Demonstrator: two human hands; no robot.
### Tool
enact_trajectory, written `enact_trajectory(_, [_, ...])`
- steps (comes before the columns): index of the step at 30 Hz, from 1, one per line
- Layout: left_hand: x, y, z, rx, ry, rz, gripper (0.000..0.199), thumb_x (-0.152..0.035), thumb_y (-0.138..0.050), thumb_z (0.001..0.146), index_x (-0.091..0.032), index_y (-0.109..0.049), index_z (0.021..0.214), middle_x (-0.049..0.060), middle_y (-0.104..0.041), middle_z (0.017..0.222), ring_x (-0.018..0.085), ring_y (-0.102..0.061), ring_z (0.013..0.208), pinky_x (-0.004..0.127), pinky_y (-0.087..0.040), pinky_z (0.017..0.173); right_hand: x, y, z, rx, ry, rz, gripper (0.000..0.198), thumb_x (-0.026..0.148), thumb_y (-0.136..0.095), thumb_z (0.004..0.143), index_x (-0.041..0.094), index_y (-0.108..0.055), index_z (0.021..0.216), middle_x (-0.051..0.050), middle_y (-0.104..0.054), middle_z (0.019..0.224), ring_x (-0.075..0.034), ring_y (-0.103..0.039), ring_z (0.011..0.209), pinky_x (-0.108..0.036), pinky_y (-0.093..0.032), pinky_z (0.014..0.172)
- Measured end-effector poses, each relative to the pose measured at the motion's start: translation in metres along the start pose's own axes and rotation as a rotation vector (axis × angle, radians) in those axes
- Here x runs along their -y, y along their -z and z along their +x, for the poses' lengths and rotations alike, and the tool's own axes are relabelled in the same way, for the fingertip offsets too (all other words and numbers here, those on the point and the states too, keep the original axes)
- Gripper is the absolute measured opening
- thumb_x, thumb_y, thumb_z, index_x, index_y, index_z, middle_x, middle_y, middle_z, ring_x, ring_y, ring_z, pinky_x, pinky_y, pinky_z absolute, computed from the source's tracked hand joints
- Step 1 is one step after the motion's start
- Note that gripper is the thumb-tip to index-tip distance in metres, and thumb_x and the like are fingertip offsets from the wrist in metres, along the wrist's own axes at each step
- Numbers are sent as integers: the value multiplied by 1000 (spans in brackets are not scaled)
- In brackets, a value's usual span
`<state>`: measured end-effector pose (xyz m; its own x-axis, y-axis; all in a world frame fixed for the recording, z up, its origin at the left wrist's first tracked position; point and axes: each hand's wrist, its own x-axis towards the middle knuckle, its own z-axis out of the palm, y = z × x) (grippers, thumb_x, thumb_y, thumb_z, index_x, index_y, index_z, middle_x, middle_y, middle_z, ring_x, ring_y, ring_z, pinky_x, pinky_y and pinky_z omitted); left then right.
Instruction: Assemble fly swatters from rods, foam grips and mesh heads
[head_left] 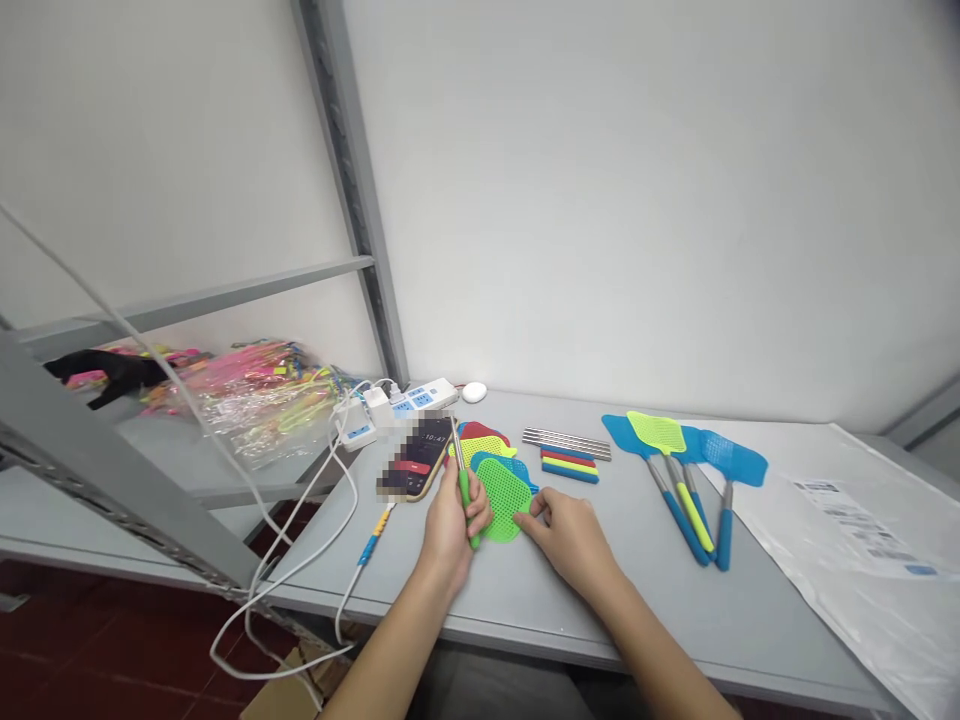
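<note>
**Technician A:** Report the position of the left hand (450,520).

**Technician B:** It rests on the grey tabletop (525,590) near the front edge. Its grip is closed around a green-handled rod (466,495), which stands tilted, metal end pointing up toward the phone (420,458). Thumb and fingers wrap the green sleeve; the rod does not lie flat.

**Technician A:** And the right hand (566,530)?

**Technician B:** Its fingertips pinch the right edge of the green mesh head (501,500), with the remaining fingers loosely curled. That head lies on top of a stack of mesh heads (484,445) in blue, yellow and red, fanned so each colour shows.

**Technician A:** Why is the rod held beside the head?

**Technician B:** Judgement only: the rod's lower end sits right at the head's left edge, which suits lining the two parts up. Whether they touch cannot be told.

**Technician A:** Surrounding parts?

**Technician B:** Metal rods (566,441) and coloured sleeves (570,466) lie in neat rows just behind the right hand. Finished swatters (686,475), blue and yellow, lie well apart to the right, handles pointing to the front. A power strip (409,402) with white cables sits at the rear left, with a bag of bright-coloured items (255,395) on the adjoining shelf.
</note>
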<state>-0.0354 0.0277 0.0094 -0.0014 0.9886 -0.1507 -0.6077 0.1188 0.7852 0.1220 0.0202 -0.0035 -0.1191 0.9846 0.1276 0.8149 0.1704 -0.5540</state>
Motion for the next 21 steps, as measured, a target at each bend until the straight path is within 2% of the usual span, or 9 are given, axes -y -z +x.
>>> enact_trajectory(4, [8, -8, -4, 86, 52, 113, 50, -59, -49, 89, -19, -41, 60, -9, -29, 46, 5, -21, 36, 19, -25, 42, -17, 12, -16, -22, -44, 16, 20, 38, -55, 89, 22, -58, 77, 1, -65, 67, -19, -59, 65, -33, -34, 77])
enact_trajectory(13, [23, -22, -12, 159, -7, 627, 55, -64, -42, 89, -18, -43, 59, -5, -33, 52, 9, -29, 49, 21, -21, 46, -73, 48, -61, -32, -200, 32, 22, 39, -45, 94, 24, -58, 84, 3, -58, 59, -21, -55, 60, -35, -35, 74])
enact_trajectory(15, [30, -29, -17, 184, 2, 663, 55, -65, -42, 89, -19, -42, 59, -5, -33, 54, 10, -29, 51, 21, -23, 47, -76, 52, -61, -61, -231, 38, 27, 43, -42, 95, 24, -60, 93, 1, -63, 67, -22, -59, 68, -36, -35, 76])
enact_trajectory(17, [38, -37, -21, 215, 39, 656, 55, -65, -39, 90, -19, -42, 61, -5, -33, 55, 10, -29, 52, 22, -24, 49, -76, 53, -55, -118, -232, 22, 33, 50, -47, 92, 22, -60, 103, -4, -68, 87, -26, -62, 87, -37, -34, 81])
enact_trajectory(19, [48, -42, -25, 246, 47, 673, 54, -64, -36, 92, -19, -42, 63, -4, -34, 58, 11, -31, 55, 22, -27, 51, -73, 50, -44, -150, -201, -15, 44, 54, -61, 83, 20, -58, 111, -8, -65, 104, -30, -58, 102, -39, -32, 85])
enact_trajectory(21, [56, -44, -27, 279, 7, 733, 52, -61, -36, 93, -18, -43, 64, -3, -36, 62, 12, -35, 60, 22, -30, 55, -69, 47, -33, -123, -165, -49, 52, 52, -72, 72, 19, -58, 109, -9, -63, 106, -31, -56, 103, -39, -31, 84])
